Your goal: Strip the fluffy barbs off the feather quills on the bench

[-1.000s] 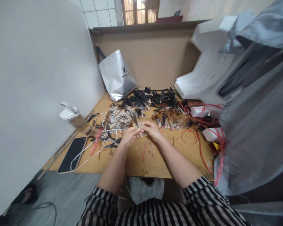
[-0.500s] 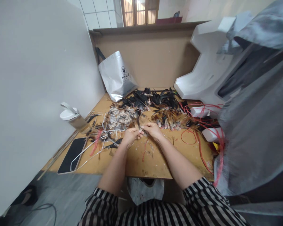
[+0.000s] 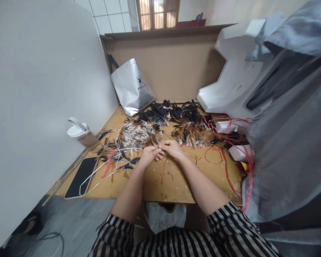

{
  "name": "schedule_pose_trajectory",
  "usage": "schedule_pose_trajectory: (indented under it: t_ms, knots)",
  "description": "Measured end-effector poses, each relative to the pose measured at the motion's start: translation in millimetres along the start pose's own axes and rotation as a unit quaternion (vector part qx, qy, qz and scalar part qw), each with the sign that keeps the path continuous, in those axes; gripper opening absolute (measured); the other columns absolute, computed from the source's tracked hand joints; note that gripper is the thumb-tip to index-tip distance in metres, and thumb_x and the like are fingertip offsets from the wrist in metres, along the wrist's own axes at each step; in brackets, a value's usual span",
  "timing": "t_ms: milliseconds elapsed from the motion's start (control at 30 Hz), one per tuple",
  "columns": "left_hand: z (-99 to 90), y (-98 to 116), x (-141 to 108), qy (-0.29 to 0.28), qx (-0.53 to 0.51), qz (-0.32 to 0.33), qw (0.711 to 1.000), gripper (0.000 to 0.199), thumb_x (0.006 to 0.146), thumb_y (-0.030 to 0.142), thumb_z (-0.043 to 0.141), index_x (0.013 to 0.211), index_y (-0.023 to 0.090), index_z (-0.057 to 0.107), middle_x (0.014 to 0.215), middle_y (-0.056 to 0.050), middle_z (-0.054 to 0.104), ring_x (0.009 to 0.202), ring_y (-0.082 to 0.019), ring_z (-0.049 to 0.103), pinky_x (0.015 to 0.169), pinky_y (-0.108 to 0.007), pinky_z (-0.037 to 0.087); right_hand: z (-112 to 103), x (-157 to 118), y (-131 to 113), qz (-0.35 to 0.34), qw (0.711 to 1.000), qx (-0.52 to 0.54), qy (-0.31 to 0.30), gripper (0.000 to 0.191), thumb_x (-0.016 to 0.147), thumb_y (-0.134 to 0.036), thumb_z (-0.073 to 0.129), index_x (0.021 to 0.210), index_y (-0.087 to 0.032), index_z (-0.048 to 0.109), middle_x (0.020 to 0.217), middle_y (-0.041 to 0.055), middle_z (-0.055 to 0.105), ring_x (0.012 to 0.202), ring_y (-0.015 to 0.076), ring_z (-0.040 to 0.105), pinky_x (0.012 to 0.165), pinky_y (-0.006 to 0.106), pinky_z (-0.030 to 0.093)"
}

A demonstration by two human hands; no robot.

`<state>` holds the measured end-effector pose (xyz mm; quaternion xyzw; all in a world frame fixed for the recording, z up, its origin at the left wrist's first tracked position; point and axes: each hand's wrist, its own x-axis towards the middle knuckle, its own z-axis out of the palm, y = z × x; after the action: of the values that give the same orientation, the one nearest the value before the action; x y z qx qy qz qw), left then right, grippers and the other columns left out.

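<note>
My left hand (image 3: 150,155) is closed in a pinch on the base of a small bunch of brown feathers (image 3: 158,137). Its fingertips meet those of my right hand (image 3: 171,147), which is pinched at the same bunch. Just behind my hands lie a grey-white feather pile (image 3: 136,134) on the left and a brown-orange one (image 3: 192,135) on the right. Black feathers (image 3: 186,111) spread across the back of the yellow-brown table (image 3: 176,189). Red string scraps (image 3: 163,171) lie in front of my hands.
A silver bag (image 3: 132,87) leans at the back left. On the left are a lidded cup (image 3: 82,132), a phone (image 3: 81,177) and white straps (image 3: 112,173). Red cords (image 3: 227,171) and white blocks (image 3: 240,152) lie at the right, beside grey cloth (image 3: 283,160).
My fingertips have come closer together on the feather bunch, with the right fingers shifted slightly left. The view has moved very slightly.
</note>
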<state>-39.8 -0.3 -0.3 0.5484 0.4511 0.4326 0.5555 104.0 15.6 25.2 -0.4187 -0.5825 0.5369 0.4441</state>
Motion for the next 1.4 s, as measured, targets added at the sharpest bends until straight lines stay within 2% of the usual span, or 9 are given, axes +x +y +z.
schedule_pose_trajectory:
  t_ms: [167,333,467,633,867,1133,1300,1400]
  knots:
    - [1.9,1,-1,-0.001,0.026,0.002,1.000,0.020,0.070,0.026,0.055,0.073,0.008,0.064,0.066,-0.009,0.066,0.048,-0.009,0.056,0.042,-0.018,0.040,4,-4,-4,-0.015,0.998,-0.061,-0.014,0.025,0.061,-0.036,0.063,0.056,-0.014,0.051,0.047,-0.0048,0.049,0.044,0.0062,0.038,0.045,0.019,0.027]
    - [3.2,3,-2,0.006,0.045,-0.007,0.999,0.013,0.070,0.018,0.052,0.069,0.009,0.062,0.052,-0.005,0.062,0.043,-0.008,0.054,0.041,-0.017,0.039,6,-4,-2,-0.047,0.994,-0.094,-0.005,0.028,0.059,-0.035,0.065,0.055,-0.016,0.043,0.046,-0.0073,0.041,0.044,0.0058,0.034,0.044,0.019,0.024]
    - [4.0,5,-3,-0.005,0.040,0.000,0.999,0.014,0.070,0.020,0.053,0.070,0.009,0.062,0.055,-0.005,0.063,0.044,-0.009,0.055,0.041,-0.017,0.040,7,-3,1,-0.057,0.995,-0.087,0.006,0.031,0.061,-0.037,0.063,0.052,-0.017,0.041,0.044,-0.0070,0.039,0.044,0.0059,0.033,0.043,0.019,0.024]
    - [5.9,5,-2,-0.001,0.014,0.009,1.000,0.020,0.070,0.027,0.055,0.075,0.009,0.062,0.068,-0.008,0.066,0.048,-0.010,0.057,0.043,-0.019,0.041,7,-2,3,-0.048,0.998,-0.045,0.014,0.031,0.062,-0.039,0.062,0.052,-0.016,0.043,0.045,-0.0054,0.044,0.043,0.0069,0.038,0.043,0.019,0.026]
    - [8.9,6,-2,0.035,0.016,0.024,0.999,0.019,0.069,0.026,0.057,0.076,0.009,0.063,0.054,-0.004,0.062,0.043,-0.008,0.053,0.044,-0.019,0.041,5,-1,2,-0.042,0.995,-0.079,0.048,0.032,0.059,-0.039,0.064,0.049,-0.016,0.044,0.044,-0.0046,0.045,0.043,0.0064,0.036,0.041,0.019,0.025]
    - [5.0,-3,2,0.012,0.026,0.036,0.999,0.021,0.071,0.029,0.054,0.067,0.010,0.061,0.054,-0.004,0.060,0.042,-0.007,0.050,0.043,-0.019,0.038,6,-5,-4,-0.058,0.995,-0.071,0.041,0.035,0.060,-0.041,0.064,0.047,-0.017,0.042,0.042,-0.0046,0.045,0.041,0.0068,0.037,0.042,0.020,0.025]
    - [5.8,-3,3,0.037,0.022,0.043,0.998,0.022,0.073,0.029,0.052,0.067,0.010,0.061,0.053,-0.003,0.059,0.041,-0.007,0.049,0.042,-0.018,0.038,8,-2,1,-0.032,0.999,-0.029,0.025,0.031,0.060,-0.044,0.064,0.060,-0.016,0.051,0.049,-0.0029,0.050,0.046,0.0088,0.042,0.045,0.021,0.030]
    - [5.8,-1,3,0.061,0.014,0.039,0.997,0.021,0.072,0.030,0.052,0.068,0.010,0.060,0.049,-0.002,0.057,0.040,-0.007,0.049,0.041,-0.018,0.038,8,0,6,-0.053,0.997,-0.059,0.022,0.031,0.059,-0.043,0.065,0.068,-0.015,0.054,0.055,-0.0026,0.050,0.050,0.0092,0.043,0.048,0.021,0.032]
